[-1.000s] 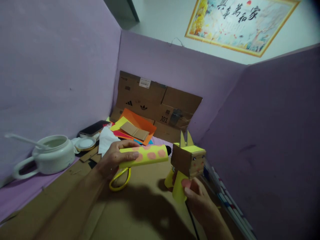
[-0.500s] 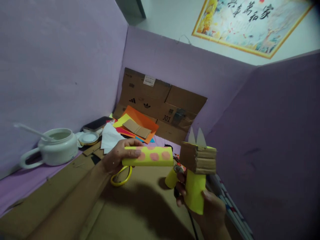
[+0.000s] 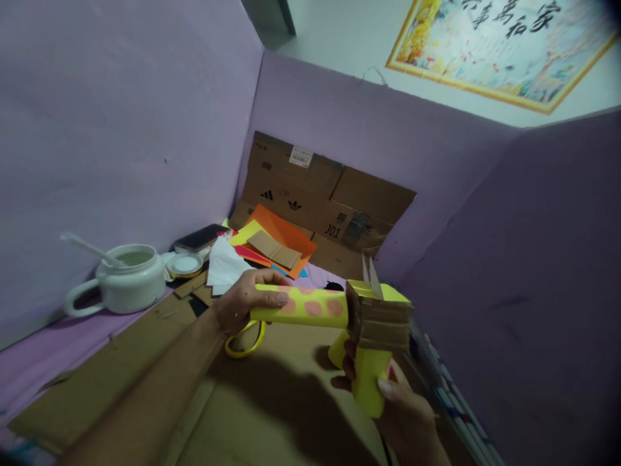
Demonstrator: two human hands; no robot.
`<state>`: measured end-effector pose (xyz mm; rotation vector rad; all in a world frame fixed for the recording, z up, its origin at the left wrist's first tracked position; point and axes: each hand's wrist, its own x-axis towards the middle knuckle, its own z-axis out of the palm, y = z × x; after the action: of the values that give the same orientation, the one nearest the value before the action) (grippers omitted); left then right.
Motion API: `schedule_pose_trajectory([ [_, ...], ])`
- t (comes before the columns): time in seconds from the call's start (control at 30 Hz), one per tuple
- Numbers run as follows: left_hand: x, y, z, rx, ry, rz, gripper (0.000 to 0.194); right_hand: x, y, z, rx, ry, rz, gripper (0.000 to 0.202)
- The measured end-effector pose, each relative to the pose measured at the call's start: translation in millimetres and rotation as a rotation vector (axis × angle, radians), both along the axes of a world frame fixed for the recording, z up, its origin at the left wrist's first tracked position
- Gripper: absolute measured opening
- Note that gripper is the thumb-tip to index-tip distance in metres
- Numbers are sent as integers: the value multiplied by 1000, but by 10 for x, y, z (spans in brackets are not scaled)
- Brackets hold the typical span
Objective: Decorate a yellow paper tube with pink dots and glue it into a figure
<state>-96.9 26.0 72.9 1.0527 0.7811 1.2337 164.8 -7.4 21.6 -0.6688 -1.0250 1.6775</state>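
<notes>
Closed round its left end, my left hand (image 3: 252,299) holds a yellow tube with pink spots (image 3: 313,307) lying level. My right hand (image 3: 400,395) grips a plain yellow tube (image 3: 371,375) that stands roughly upright. On top of that tube sits a cardboard block (image 3: 383,323) with yellow paper and two pointed pale pieces (image 3: 371,275) sticking up. The spotted tube's right end meets the block's left side; whether it is attached cannot be told. Behind the right fingers, another yellow piece (image 3: 337,351) is partly hidden.
Yellow-handled scissors (image 3: 245,349), partly hidden, lie on the cardboard sheet (image 3: 272,401). A white mug (image 3: 133,285) with a stick stands left, near a round lid (image 3: 185,264). Coloured papers (image 3: 286,230) and white paper (image 3: 226,262) lie behind. Flattened cardboard (image 3: 315,194) leans on the wall.
The block and upright tube have turned and shifted, closing the gap to the spotted tube. The whole view has moved slightly, so the surroundings appear further right.
</notes>
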Motion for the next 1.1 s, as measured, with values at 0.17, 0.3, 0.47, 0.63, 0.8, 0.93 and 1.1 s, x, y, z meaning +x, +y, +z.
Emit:
schedule_pose_trajectory([
  [0.17,17,0,8,-8,24,6,39,-18,15,-58,-17,19,22,41],
  [0.3,15,-1,2,-8,41,-7,40,21,56,-113,18,-3,22,42],
  [0.47,18,5,-6,-6,27,-20,38,17,71,-116,56,-44,27,42],
  [0.63,14,22,-17,-18,38,-27,38,-28,60,-58,70,-68,47,40],
  [0.8,1,17,-29,-12,39,-45,39,-33,72,-54,74,-72,45,42],
  [0.93,0,-6,-9,-1,43,-52,35,-39,69,-66,75,-64,29,41],
  [1.1,5,-11,6,0,54,-56,34,-45,67,-68,77,-54,34,37],
])
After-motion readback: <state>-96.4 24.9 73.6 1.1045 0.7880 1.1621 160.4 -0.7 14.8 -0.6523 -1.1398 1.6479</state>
